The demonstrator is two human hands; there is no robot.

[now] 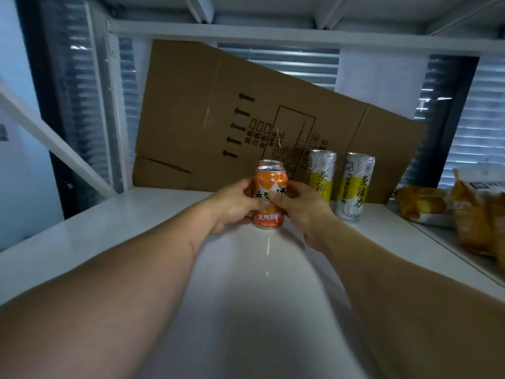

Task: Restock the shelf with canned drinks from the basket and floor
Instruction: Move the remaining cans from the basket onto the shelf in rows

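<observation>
While both forearms are stretched forward over the white shelf [164, 222], an orange soda can [269, 198] is held upright between the two hands, its base resting on or just above the shelf surface; which of the two cannot be told. The left hand [235, 206] is curled round the can's left side, thumb pressed across the label, and the right hand [300, 209] is wrapped round the right side, so that much of the printing is covered. Directly behind it the rim of a second orange can [270, 162] is seen, the rest being hidden. To the right, two tall white-and-yellow tea cans [354, 187] are stood side by side, the left one partly masked by the right hand. A flattened cardboard box [218, 119] is leaned against the back, its printed text too blurred to read. At the right edge, packaged bread [420, 201] is cut off by the frame and smeared by blur.
</observation>
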